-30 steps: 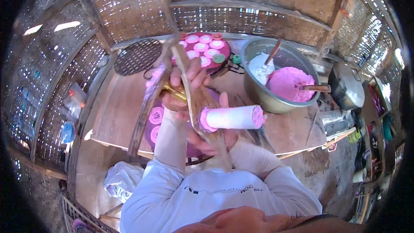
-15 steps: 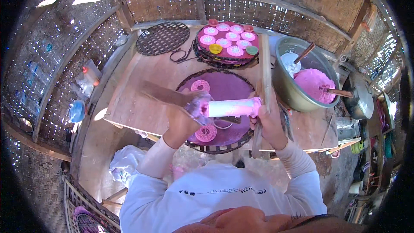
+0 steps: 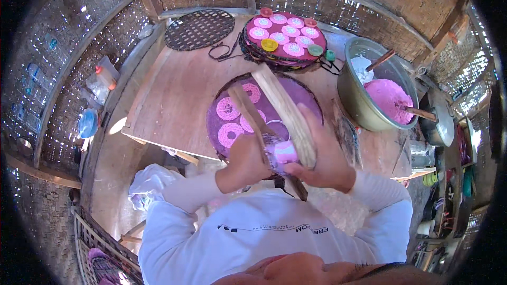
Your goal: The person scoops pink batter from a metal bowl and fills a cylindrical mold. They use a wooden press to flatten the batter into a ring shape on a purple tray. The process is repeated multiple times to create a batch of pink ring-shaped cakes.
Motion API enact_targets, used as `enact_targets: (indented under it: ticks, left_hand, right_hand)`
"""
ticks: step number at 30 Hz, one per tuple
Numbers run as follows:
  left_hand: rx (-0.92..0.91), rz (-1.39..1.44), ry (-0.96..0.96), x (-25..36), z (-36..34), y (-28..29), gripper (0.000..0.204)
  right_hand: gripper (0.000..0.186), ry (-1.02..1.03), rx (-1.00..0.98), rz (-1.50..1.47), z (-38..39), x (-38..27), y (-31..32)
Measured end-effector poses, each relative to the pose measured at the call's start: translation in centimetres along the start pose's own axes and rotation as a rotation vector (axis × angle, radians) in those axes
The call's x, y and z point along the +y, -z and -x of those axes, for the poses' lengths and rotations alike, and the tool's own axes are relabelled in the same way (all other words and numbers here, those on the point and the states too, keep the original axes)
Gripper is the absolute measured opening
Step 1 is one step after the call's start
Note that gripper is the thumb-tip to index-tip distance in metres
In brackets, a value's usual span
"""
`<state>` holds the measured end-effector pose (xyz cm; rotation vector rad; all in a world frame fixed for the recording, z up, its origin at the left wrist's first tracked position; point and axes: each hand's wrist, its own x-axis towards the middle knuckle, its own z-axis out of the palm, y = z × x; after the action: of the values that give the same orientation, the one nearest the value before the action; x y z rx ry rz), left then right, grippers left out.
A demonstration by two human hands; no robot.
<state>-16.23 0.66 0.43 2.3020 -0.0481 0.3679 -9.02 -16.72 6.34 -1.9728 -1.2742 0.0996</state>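
Note:
A hand press with two wooden bars is held between my hands, low over the near edge of a round woven tray lined in purple [image 3: 303,91]. My left hand [image 3: 244,161] is closed round the darker bar [image 3: 244,104], which carries the press's tube. Wrapped over the pale bar [image 3: 282,108] is my right hand [image 3: 331,159]. Between the bars a short length of white plunger [image 3: 286,152] shows, with pink smears. Several pink lacy dough rings [image 3: 228,109] lie on the tray's left and middle. The press's outlet is hidden.
Behind stands a stack of trays [image 3: 277,63] bearing pink-and-white rounds and small coloured cups. An open-weave basket lid [image 3: 199,30] lies at the back left. To the right, a large metal basin [image 3: 359,103] holds pink dough, a white mass and wooden-handled tools.
The bars have come closer together, leaving less plunger showing. Both hands and the press have swung nearer my body and the bars have turned. More pink rings show on the tray.

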Motion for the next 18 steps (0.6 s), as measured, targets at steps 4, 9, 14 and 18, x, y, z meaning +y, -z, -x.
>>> enact_targets:
  ticks: [4, 9, 14, 18]
  left_hand:
    - [-0.084, -0.103, 0.109, -0.9, -0.4, -1.7, 0.051]
    - [0.121, -0.062, -0.035, -4.2, -2.5, -1.3, 0.043]
    - [0.651, -0.179, -0.114, -4.1, -1.3, -1.4, 0.037]
    - [1.056, -0.021, 0.345, -9.3, 4.9, -2.2, 0.044]
  right_hand:
    - [0.101, -0.018, 0.044, -0.125, 1.5, 2.3, -1.8]
    - [0.094, -0.378, -0.291, -1.078, 2.2, 6.5, -3.4]
    - [0.067, -0.494, -0.365, -1.345, 6.7, 13.8, -8.8]
    - [0.059, -0.447, -0.113, -1.194, 7.0, 17.0, -6.4]
